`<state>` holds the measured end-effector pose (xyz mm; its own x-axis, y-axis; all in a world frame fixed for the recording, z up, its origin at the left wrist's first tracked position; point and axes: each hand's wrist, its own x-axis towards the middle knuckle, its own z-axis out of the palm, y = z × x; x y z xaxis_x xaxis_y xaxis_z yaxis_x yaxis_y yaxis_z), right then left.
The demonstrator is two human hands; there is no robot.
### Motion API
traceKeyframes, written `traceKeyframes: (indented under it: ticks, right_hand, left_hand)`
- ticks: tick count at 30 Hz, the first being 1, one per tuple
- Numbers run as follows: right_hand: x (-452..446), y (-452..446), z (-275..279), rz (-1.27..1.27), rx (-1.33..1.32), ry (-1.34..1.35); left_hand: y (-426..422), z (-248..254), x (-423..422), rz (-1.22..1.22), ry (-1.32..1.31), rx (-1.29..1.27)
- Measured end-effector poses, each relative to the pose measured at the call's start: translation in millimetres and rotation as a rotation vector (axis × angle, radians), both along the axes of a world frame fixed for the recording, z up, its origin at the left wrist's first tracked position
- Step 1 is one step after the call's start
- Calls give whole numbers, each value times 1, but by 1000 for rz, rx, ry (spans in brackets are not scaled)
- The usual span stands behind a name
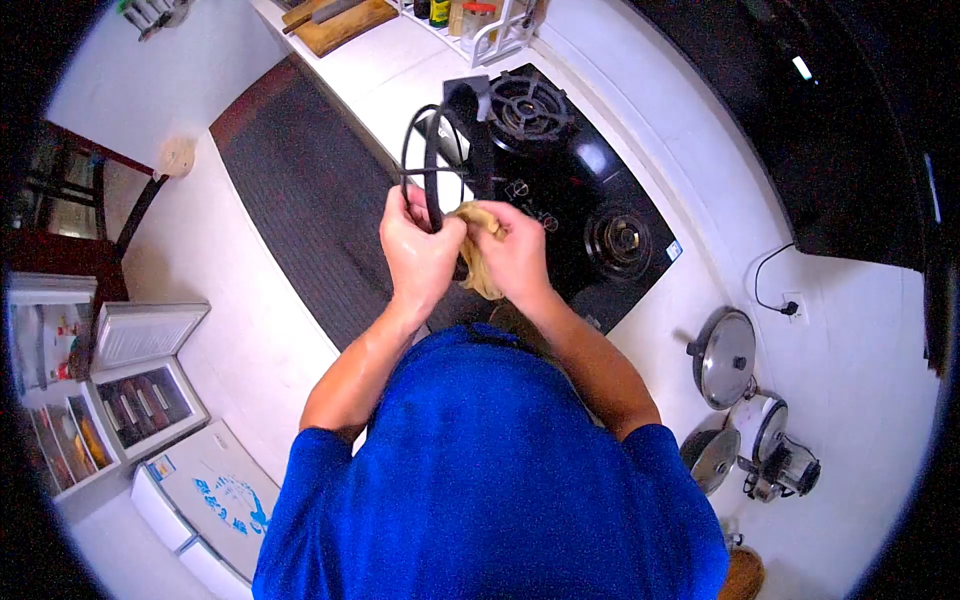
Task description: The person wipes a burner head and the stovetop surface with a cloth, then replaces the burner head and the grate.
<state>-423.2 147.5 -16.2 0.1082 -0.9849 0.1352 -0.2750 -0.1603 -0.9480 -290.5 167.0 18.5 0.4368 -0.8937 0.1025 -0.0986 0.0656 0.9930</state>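
Note:
My left hand (pixel 418 252) is closed on a black round stove grate (pixel 431 165), holding it upright above the counter's front edge. A yellowish cloth (pixel 481 268) is bunched in my right hand (pixel 517 252), whose fingers are closed around it and press it near the grate's lower rim. Both hands are close together in front of the black gas stove (pixel 575 165). The stove's far burner carries a similar grate (pixel 530 107). At the near burner (pixel 622 238) the burner head shows bare, with no grate over it.
Beyond the stove are a white rack (pixel 497 40) with jars and a wooden cutting board (pixel 345 25). A dark mat (pixel 300 180) covers the floor at left. Lidded pans (pixel 724 358) are at right along the wall. A white fridge or freezer (pixel 215 495) stands lower left.

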Motion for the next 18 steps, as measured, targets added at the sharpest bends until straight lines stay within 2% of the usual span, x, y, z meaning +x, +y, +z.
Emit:
traceKeyframes:
  ticks: [2,4,5,7,8,11,12,14,18]
  right_hand:
    - [-4,-7,-14,-50,117,-325]
    - [-14,-8,-4,-56,322,-712]
    - [-23,-9,0,-46,325,-709]
    - [-36,-3,4,100,602,-780]
    - [-34,4,0,103,603,-779]
    - [-27,17,-20,140,136,-329]
    - [-25,17,-14,139,137,-327]
    - [-19,16,1,105,-32,35]
    - [-9,1,2,6,-49,119]
  left_hand:
    - [-6,-4,6,43,111,24]
    - [-3,10,10,-10,350,-3]
    - [-3,9,14,-24,381,-22]
    - [-7,-8,19,10,362,-52]
    - [-9,-15,21,35,343,-82]
    - [-10,-15,20,23,319,-77]
    - [-8,-11,18,23,321,-76]
    - [-1,0,10,7,248,24]
    - [-5,-8,9,36,121,26]
